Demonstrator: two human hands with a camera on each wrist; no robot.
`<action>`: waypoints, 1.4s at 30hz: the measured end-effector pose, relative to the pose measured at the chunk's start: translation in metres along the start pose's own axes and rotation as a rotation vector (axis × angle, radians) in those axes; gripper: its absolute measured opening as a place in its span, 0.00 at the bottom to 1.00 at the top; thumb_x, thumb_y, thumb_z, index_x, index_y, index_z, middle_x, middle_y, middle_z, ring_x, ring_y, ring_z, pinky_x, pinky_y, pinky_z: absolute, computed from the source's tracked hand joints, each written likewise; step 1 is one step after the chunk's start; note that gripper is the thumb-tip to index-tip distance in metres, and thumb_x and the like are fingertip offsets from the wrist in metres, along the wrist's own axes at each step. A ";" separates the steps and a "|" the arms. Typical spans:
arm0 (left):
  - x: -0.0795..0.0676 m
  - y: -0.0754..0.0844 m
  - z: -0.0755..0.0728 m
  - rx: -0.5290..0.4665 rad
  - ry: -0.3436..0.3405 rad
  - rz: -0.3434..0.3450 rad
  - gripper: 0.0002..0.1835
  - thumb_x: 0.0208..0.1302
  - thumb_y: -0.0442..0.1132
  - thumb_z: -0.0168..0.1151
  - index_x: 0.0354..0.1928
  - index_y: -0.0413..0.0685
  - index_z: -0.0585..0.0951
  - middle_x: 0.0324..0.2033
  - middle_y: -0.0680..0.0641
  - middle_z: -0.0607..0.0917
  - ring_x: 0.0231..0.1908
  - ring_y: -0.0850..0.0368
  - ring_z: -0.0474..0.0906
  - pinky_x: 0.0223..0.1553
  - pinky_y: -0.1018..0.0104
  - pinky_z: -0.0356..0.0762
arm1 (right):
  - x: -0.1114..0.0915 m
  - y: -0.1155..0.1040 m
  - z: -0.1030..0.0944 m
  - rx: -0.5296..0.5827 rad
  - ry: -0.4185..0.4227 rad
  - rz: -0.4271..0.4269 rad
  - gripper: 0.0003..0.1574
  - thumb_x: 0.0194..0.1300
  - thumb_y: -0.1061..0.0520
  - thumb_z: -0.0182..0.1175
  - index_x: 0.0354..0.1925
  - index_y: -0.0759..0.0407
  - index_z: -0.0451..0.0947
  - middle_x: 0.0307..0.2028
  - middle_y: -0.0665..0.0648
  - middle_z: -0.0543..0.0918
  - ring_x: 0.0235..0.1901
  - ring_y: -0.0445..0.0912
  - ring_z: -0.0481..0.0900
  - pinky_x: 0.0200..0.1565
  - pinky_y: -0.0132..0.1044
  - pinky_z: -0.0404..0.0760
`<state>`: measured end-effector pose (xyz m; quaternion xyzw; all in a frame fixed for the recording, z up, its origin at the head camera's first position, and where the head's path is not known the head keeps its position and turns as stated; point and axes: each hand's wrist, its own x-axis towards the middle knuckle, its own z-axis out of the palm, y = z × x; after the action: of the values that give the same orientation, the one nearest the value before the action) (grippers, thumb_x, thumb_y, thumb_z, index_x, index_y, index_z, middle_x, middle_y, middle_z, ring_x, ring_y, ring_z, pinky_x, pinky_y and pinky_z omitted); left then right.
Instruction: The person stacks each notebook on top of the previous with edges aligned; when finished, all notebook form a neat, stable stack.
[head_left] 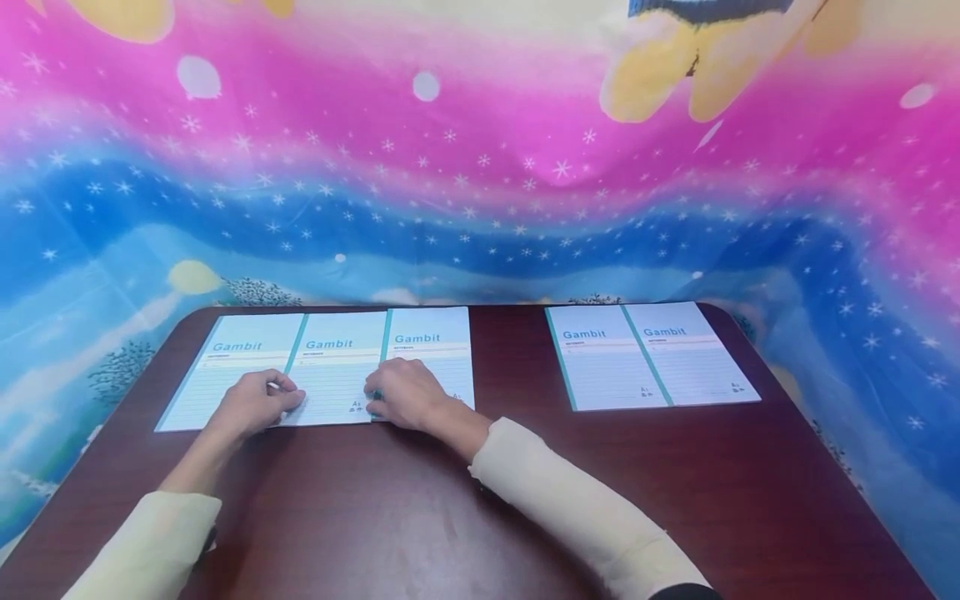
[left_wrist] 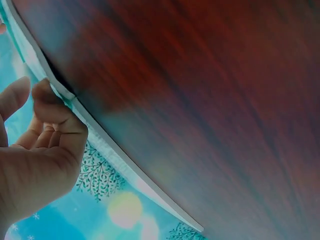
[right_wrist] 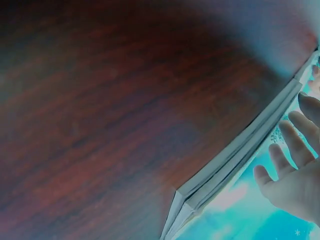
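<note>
Left hand [head_left: 251, 402] is right over the seam between left book [head_left: 232, 379] and middle book [head_left: 337, 367], thumb and bent fingers apart. Right hand [head_left: 411, 393] hovers over third book [head_left: 431, 327], fingers spread. Two other books [head_left: 600, 362] sit off right, snowy backdrop [head_left: 465, 192] behind.

The surface [head_left: 405, 500] looks like dark wood, smooth and shiny, with streaky grain. The three notebooks [head_left: 341, 375] at eleven o'clock and the two notebooks [head_left: 652, 358] at two o'clock look like smooth paper. In the right wrist view, the page edges [right_wrist: 237, 142] look dull. The big hanging [head_left: 450, 167] at twelve o'clock looks like smooth cloth with soft folds. The left sleeve [head_left: 146, 542], at seven o'clock, and the right sleeve [head_left: 577, 500], at five o'clock, look like dull cloth.
</note>
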<state>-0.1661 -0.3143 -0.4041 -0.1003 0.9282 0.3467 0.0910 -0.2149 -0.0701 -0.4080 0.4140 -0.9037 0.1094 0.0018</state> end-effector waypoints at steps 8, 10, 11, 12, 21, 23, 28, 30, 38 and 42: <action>0.002 -0.001 0.001 0.106 0.011 0.047 0.12 0.66 0.39 0.65 0.39 0.34 0.78 0.30 0.40 0.81 0.31 0.47 0.77 0.34 0.54 0.74 | -0.001 -0.001 0.002 -0.096 0.032 -0.075 0.21 0.70 0.47 0.64 0.20 0.47 0.76 0.20 0.43 0.72 0.27 0.39 0.71 0.34 0.32 0.74; 0.002 0.000 0.001 0.124 0.012 0.060 0.12 0.65 0.39 0.65 0.39 0.34 0.78 0.29 0.40 0.81 0.30 0.47 0.76 0.34 0.53 0.74 | -0.002 -0.001 0.002 -0.125 0.037 -0.089 0.20 0.70 0.46 0.63 0.21 0.47 0.77 0.21 0.43 0.73 0.28 0.39 0.72 0.34 0.33 0.74; 0.003 0.000 0.001 0.131 0.014 0.060 0.12 0.65 0.39 0.65 0.39 0.35 0.78 0.29 0.40 0.81 0.30 0.47 0.76 0.34 0.53 0.74 | -0.002 -0.001 0.002 -0.133 0.039 -0.096 0.20 0.71 0.46 0.63 0.21 0.48 0.78 0.21 0.43 0.73 0.28 0.40 0.71 0.34 0.33 0.74; 0.003 0.000 0.001 0.135 0.014 0.060 0.12 0.65 0.39 0.65 0.39 0.35 0.78 0.29 0.40 0.81 0.30 0.47 0.76 0.34 0.53 0.74 | -0.002 -0.001 0.002 -0.137 0.040 -0.099 0.20 0.71 0.46 0.63 0.21 0.48 0.78 0.21 0.43 0.73 0.28 0.40 0.71 0.34 0.32 0.74; -0.003 0.004 0.000 0.139 -0.002 0.057 0.12 0.66 0.39 0.65 0.37 0.35 0.78 0.31 0.38 0.82 0.31 0.45 0.77 0.35 0.49 0.75 | -0.003 -0.005 0.002 -0.193 0.015 -0.118 0.19 0.71 0.44 0.63 0.24 0.47 0.84 0.23 0.40 0.79 0.27 0.39 0.69 0.35 0.31 0.73; -0.005 0.003 0.000 0.140 -0.005 0.057 0.12 0.65 0.40 0.65 0.37 0.35 0.78 0.32 0.38 0.83 0.31 0.45 0.77 0.35 0.48 0.75 | -0.005 -0.007 0.002 -0.214 0.005 -0.122 0.17 0.71 0.43 0.63 0.27 0.46 0.86 0.24 0.40 0.80 0.29 0.38 0.71 0.36 0.31 0.74; -0.010 0.000 0.001 0.145 -0.019 0.064 0.12 0.65 0.40 0.66 0.37 0.36 0.78 0.30 0.40 0.82 0.30 0.47 0.77 0.35 0.50 0.76 | -0.012 -0.013 0.004 -0.261 -0.006 -0.130 0.15 0.71 0.41 0.62 0.33 0.44 0.89 0.28 0.39 0.83 0.37 0.38 0.78 0.46 0.32 0.77; -0.013 -0.001 0.001 0.149 -0.029 0.070 0.12 0.65 0.39 0.66 0.37 0.36 0.78 0.30 0.41 0.82 0.30 0.47 0.76 0.34 0.51 0.76 | -0.015 -0.016 0.005 -0.275 -0.009 -0.136 0.16 0.72 0.40 0.62 0.32 0.44 0.89 0.28 0.40 0.84 0.41 0.39 0.80 0.51 0.34 0.77; -0.024 -0.006 -0.001 0.188 -0.078 0.094 0.10 0.64 0.39 0.67 0.35 0.39 0.77 0.27 0.45 0.80 0.28 0.50 0.75 0.32 0.56 0.74 | -0.024 -0.025 0.006 -0.268 -0.018 -0.183 0.15 0.71 0.40 0.62 0.34 0.43 0.90 0.28 0.39 0.83 0.45 0.38 0.82 0.60 0.33 0.73; -0.030 -0.007 -0.001 0.210 -0.103 0.121 0.10 0.64 0.38 0.68 0.34 0.40 0.77 0.26 0.46 0.80 0.28 0.51 0.75 0.30 0.58 0.72 | -0.029 -0.029 0.007 -0.242 -0.014 -0.201 0.14 0.70 0.40 0.64 0.35 0.44 0.90 0.28 0.38 0.84 0.42 0.37 0.82 0.59 0.32 0.73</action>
<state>-0.1352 -0.3169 -0.4003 -0.0160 0.9579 0.2571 0.1272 -0.1734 -0.0683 -0.4114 0.4999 -0.8643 -0.0037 0.0560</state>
